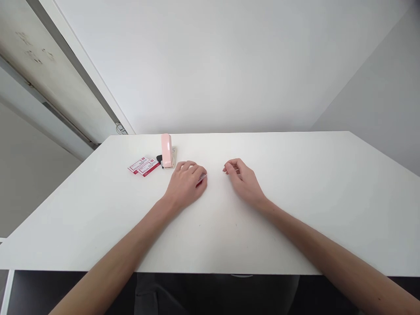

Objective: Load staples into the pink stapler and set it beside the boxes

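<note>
My left hand (186, 184) is closed on a small red-and-white card (201, 180). Only the card's edge shows between thumb and fingers, low over the white table. Across a short gap, my right hand (242, 178) is curled with thumb and fingertips pinched together; whatever it may hold is hidden. Beyond my left hand stands a small desk device (167, 151) with a pink lever, a beige base and a black part on its left; it looks like a punch or stapler. Two overlapping red-and-white cards (148, 167) lie flat to its left.
The white table (311, 188) spreads wide to both sides, its front edge close to my body. A pale wall (229, 65) rises behind it. At the left is a frame-like ledge (82, 74), with a small loop of wire near the table's far corner.
</note>
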